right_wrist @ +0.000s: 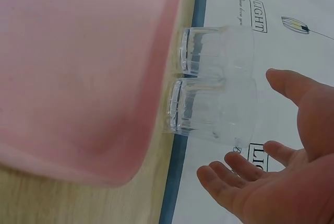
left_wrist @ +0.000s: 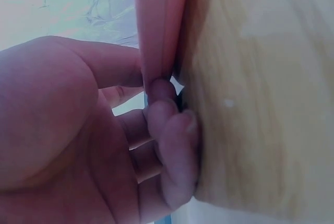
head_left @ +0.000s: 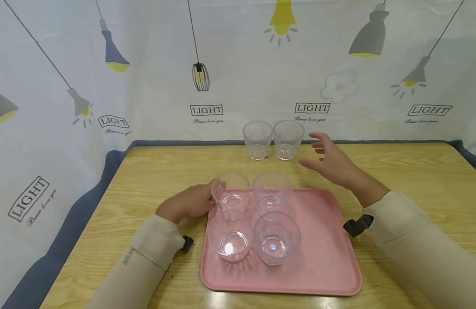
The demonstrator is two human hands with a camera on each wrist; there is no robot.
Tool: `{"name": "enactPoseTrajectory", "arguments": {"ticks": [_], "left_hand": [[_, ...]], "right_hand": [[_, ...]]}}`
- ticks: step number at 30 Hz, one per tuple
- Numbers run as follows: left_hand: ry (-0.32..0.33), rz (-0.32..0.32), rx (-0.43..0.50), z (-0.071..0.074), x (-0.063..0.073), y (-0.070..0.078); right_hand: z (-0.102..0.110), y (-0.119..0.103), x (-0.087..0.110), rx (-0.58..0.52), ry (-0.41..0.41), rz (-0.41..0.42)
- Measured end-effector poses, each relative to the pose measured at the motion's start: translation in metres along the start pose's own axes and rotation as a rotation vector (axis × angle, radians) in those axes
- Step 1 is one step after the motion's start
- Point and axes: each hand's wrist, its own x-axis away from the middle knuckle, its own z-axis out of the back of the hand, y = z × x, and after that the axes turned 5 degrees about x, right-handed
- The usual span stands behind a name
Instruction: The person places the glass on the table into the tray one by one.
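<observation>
My left hand [head_left: 195,199] holds the left rim of a pink tray [head_left: 319,257]. In the left wrist view the thumb lies against the tray's edge [left_wrist: 162,25] and the fingers [left_wrist: 177,156] curl beneath it. Several clear plastic cups stand upright on the tray's left half, among them a front right cup [head_left: 277,238] and a back left cup [head_left: 232,193], which partly covers my left fingertips. At the back of the table stand two more clear cups, a left one [head_left: 257,140] and a right one [head_left: 288,140]. Just right of them, my right hand [head_left: 331,163] hovers with fingers spread, touching nothing.
A wooden table [head_left: 164,163] carries everything. Behind and to the left hangs a white cloth [head_left: 157,64] printed with lamps, with a dark blue border [head_left: 207,143] along the table's back edge. The tray's right half is bare.
</observation>
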Motion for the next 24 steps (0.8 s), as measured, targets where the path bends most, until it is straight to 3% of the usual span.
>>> {"name": "enactPoseTrajectory", "arguments": {"ticks": [24], "left_hand": [[0.004, 0.023, 0.01, -0.001, 0.001, 0.0]], "right_hand": [[-0.002, 0.003, -0.04, -0.009, -0.022, -0.11]]}}
